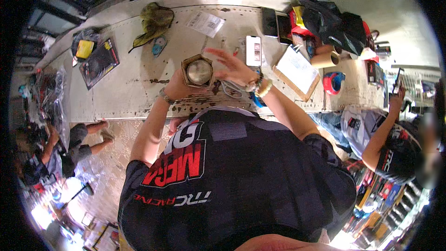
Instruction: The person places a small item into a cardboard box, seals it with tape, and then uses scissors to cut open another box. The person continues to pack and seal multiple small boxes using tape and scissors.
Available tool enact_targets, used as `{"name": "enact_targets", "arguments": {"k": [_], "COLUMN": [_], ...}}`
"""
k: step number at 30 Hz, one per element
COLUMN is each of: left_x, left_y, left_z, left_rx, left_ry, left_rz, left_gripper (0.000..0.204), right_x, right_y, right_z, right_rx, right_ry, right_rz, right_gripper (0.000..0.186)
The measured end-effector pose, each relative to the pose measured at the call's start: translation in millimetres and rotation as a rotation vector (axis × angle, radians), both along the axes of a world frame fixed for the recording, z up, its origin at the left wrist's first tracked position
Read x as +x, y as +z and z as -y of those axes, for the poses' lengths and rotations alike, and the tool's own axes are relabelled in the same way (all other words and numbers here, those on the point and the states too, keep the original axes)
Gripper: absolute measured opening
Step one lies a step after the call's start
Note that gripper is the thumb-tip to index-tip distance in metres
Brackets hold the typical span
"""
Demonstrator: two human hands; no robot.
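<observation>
My left hand is wrapped round the side of a hexagonal brown box, which stands upright at the table's near side. Inside its open top shows a round, shiny, silvery-gold piece; what lies beneath it is hidden. Just right of the box, my right hand hovers with its fingers stretched out and apart, holding nothing. Its fingertips are smeared by motion near the box's rim. A white cable loop lies below that hand, and a white phone with a lit screen lies beyond it.
Rightward are a clipboard with paper, a cardboard tube, a red-and-blue tape roll and a black plastic bag. Leftward lie an olive cloth item and a black package. Other people are at both sides.
</observation>
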State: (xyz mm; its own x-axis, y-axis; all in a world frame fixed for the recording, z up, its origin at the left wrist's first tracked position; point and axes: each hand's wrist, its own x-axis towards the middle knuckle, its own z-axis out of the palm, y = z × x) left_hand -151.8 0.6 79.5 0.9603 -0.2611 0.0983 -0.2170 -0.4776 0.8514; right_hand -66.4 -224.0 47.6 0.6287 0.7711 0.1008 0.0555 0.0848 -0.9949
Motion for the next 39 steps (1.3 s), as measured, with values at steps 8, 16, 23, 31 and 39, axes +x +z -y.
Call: {"name": "enact_targets", "arguments": {"k": [8, 16, 23, 31, 39], "left_x": [-7.7, -23.5, -42.5, -24.2, -1.6], "left_y": [-6.4, -32.2, -64.0, -8.7, -8.1], "left_z": [-0.1, 5.8, -4.4, 12.0, 5.6], "left_rx": [0.004, -0.411, -0.705, -0.644, -0.592], "left_ry": [-0.067, 0.039, 0.256, 0.333, 0.118], "left_rz": [-0.123, 0.087, -0.207, -0.255, -0.220], "left_gripper": [0.102, 0.093, 0.066, 0.047, 0.037], "right_x": [-31.4, -42.8, -63.9, -81.0, 0.6], "right_y": [-1.5, -29.2, 4.1, 21.8, -8.8], "right_z": [-46.1, -78.7, -73.3, -65.6, -26.3], "right_rx": [0.030, 0.018, -0.058, 0.509, -0.174], "right_ry": [-0.181, -0.551, -0.701, -0.385, 0.052], "right_rz": [-0.129, -0.072, 0.161, -0.418, -0.073], "right_gripper": [0.048, 0.028, 0.024, 0.041, 0.062]}}
